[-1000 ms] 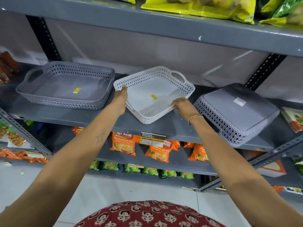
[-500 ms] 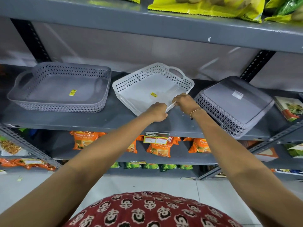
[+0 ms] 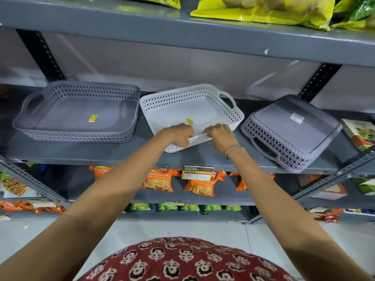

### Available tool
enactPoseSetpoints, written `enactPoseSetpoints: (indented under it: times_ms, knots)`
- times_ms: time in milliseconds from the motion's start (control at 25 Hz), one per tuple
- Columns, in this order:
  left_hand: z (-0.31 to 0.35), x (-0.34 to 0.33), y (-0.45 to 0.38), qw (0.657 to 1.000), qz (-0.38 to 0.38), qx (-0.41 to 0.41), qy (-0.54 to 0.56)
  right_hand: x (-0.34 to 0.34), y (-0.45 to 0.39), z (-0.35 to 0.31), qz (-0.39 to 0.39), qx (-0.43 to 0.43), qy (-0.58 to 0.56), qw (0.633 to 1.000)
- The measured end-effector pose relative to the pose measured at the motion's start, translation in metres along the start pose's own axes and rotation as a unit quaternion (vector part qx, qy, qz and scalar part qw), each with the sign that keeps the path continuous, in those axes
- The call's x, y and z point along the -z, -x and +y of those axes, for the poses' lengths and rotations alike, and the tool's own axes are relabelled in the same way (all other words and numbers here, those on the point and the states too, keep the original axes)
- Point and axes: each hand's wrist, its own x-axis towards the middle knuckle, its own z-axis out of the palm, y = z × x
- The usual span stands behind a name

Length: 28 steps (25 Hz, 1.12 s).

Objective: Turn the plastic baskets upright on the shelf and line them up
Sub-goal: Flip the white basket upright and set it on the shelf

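Note:
Three plastic baskets sit on the grey middle shelf (image 3: 85,153). A grey basket (image 3: 77,116) stands upright at the left. A white basket (image 3: 190,106) stands upright in the middle, turned at a slight angle. My left hand (image 3: 178,134) and my right hand (image 3: 220,134) both grip its near rim, close together. At the right, another grey basket (image 3: 292,130) lies upside down and tilted, its base with a white label facing up.
The shelf above (image 3: 203,35) carries yellow and green snack bags. Orange tea packets (image 3: 160,181) fill the shelf below, behind a price tag (image 3: 195,173). A printed box (image 3: 359,132) sits at the far right of the middle shelf. Black slotted uprights stand behind.
My left hand moved from the white basket's left corner to its near rim beside my right hand. The white basket has turned and shifted slightly left, closer to the upright grey one.

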Motion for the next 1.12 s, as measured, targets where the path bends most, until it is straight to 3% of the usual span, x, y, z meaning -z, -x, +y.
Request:
enactPoseSetpoints:
  times_ms: [360,640,760,880,1000,1120]
  knots:
    - [-0.059,0.001,0.034,0.999,0.002,0.038,0.030,0.002,0.003,-0.064,0.007,0.019,-0.032,0.999]
    - [-0.076,-0.010,0.050,0.999,0.020,0.011,0.045,0.002,0.007,-0.079,-0.020,0.020,-0.048,0.998]
    - [-0.068,-0.009,0.053,0.997,0.052,0.003,0.057,0.001,0.006,-0.070,-0.012,0.016,-0.114,0.993]
    - [-0.053,-0.002,0.060,0.980,0.139,-0.039,0.134,0.010,0.013,-0.062,0.060,-0.005,-0.228,0.972]
    - [-0.025,0.004,0.058,0.952,0.255,-0.090,0.142,0.021,0.028,-0.047,0.152,-0.053,-0.293,0.943]
    - [0.009,0.002,0.044,0.940,0.288,-0.099,0.156,0.029,0.043,-0.013,0.212,-0.101,-0.332,0.914]
